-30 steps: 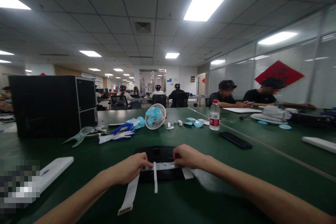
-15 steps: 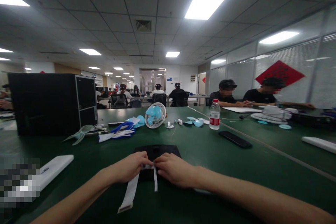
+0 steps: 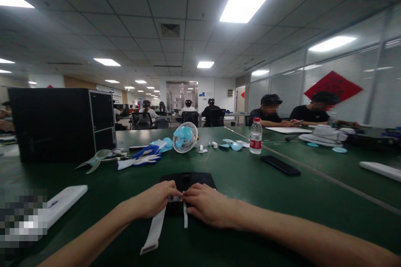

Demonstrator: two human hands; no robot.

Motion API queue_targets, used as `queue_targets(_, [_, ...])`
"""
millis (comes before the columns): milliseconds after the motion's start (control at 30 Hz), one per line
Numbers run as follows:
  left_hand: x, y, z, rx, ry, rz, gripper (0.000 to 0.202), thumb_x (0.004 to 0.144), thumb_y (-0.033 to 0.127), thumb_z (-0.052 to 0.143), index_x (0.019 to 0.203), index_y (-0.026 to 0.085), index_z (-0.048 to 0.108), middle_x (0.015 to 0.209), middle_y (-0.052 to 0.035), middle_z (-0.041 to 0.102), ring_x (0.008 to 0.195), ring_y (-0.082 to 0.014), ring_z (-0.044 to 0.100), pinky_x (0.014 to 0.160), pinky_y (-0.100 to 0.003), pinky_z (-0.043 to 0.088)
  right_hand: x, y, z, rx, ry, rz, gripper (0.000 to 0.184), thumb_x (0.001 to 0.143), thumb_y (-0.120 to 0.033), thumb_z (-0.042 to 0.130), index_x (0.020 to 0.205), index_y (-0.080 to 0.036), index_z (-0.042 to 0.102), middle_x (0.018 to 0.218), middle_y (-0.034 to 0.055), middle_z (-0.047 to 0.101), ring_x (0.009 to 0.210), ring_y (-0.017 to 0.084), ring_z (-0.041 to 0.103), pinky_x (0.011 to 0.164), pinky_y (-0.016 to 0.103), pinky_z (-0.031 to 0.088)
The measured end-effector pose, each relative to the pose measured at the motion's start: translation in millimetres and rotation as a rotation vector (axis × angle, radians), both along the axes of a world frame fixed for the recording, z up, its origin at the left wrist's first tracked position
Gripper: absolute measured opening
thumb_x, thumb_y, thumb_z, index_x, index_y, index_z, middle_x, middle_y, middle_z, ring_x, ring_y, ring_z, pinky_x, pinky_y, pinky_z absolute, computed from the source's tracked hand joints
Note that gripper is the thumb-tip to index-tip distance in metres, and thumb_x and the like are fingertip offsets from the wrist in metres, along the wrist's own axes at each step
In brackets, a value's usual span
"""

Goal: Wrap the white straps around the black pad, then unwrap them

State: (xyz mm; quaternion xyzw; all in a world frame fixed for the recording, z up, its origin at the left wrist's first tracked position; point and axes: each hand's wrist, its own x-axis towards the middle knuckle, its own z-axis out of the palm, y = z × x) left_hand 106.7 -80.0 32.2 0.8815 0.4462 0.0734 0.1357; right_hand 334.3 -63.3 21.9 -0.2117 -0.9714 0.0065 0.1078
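Note:
A dark, flat panel [image 3: 188,179] lies on the green table in front of me, partly covered by both hands. My left hand [image 3: 156,200] is closed over its left side, with the fingertips at a small pale part in the middle. A wide white ribbon cable [image 3: 154,231] with a connector at its end runs out from beneath it. My right hand [image 3: 208,205] lies over the right side, fingers bent together, their tips close to the left ones. Beside those tips hangs a narrow white ribbon cable [image 3: 186,219]. What the fingertips pinch is hidden.
A black computer case [image 3: 53,125] stands at left. Beyond the panel are blue-and-white gloves [image 3: 142,158], a small fan [image 3: 185,137], a water bottle [image 3: 256,137] and a black phone [image 3: 281,165]. A white slab [image 3: 67,202] lies at near left. Several people sit farther back.
Both hands stay at the same spot on the panel, with barely any shift in the right hand. The view has moved very slightly.

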Motion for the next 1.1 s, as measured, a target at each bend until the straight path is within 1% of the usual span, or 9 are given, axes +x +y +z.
queue_targets(267, [-2, 4, -5.7, 0.04, 0.01, -0.022, 0.046, 0.084, 0.01, 0.038, 0.119, 0.03, 0.059, 0.114, -0.003, 0.055, 0.106, -0.0176, 0.051, 0.096, -0.032, 0.038, 3, -15, -6.8, 0.068, -0.017, 0.035, 0.036, 0.094, -0.033, 0.044, 0.123, -0.017, 0.059, 0.122, 0.0087, 0.062, 0.113, 0.021, 0.052, 0.101, 0.037, 0.036])
queue_targets(533, [-5, 7, -10.1, 0.038, 0.0, -0.014, 0.045, 0.085, 0.011, 0.038, 0.12, 0.03, 0.058, 0.116, -0.0035, 0.054, 0.106, -0.0185, 0.051, 0.095, -0.032, 0.038, 7, -16, -16.3, 0.197, -0.047, 0.061, 0.034, 0.093, -0.03, 0.045, 0.12, -0.016, 0.059, 0.119, 0.0092, 0.062, 0.11, 0.021, 0.053, 0.098, 0.036, 0.039])
queue_targets(700, [-3, 3, -7.5, 0.048, -0.004, -0.02, 0.044, 0.086, 0.011, 0.037, 0.12, 0.029, 0.058, 0.115, -0.0033, 0.054, 0.105, -0.018, 0.05, 0.094, -0.031, 0.038, 8, -18, -15.7, 0.256, -0.067, 0.119, 0.031, 0.093, -0.03, 0.046, 0.114, -0.015, 0.063, 0.115, 0.0096, 0.063, 0.108, 0.021, 0.053, 0.097, 0.036, 0.04])
queue_targets(900, [-1, 3, -7.0, 0.073, 0.028, -0.044, 0.047, 0.086, 0.011, 0.034, 0.122, 0.032, 0.056, 0.109, -0.0033, 0.054, 0.1, -0.0176, 0.052, 0.09, -0.031, 0.039, 9, -22, -11.5, 0.301, -0.106, 0.146, 0.028, 0.094, -0.03, 0.045, 0.106, -0.015, 0.065, 0.118, 0.0098, 0.061, 0.11, 0.022, 0.052, 0.097, 0.036, 0.04])
queue_targets(1100, [1, 4, -8.8, 0.079, 0.054, -0.051, 0.049, 0.084, 0.009, 0.035, 0.121, 0.032, 0.057, 0.11, -0.0033, 0.054, 0.102, -0.0176, 0.051, 0.09, -0.03, 0.039, 12, -24, -7.9, 0.262, -0.09, 0.175, 0.031, 0.093, -0.032, 0.046, 0.112, -0.015, 0.064, 0.126, 0.0105, 0.058, 0.117, 0.022, 0.049, 0.101, 0.036, 0.037])
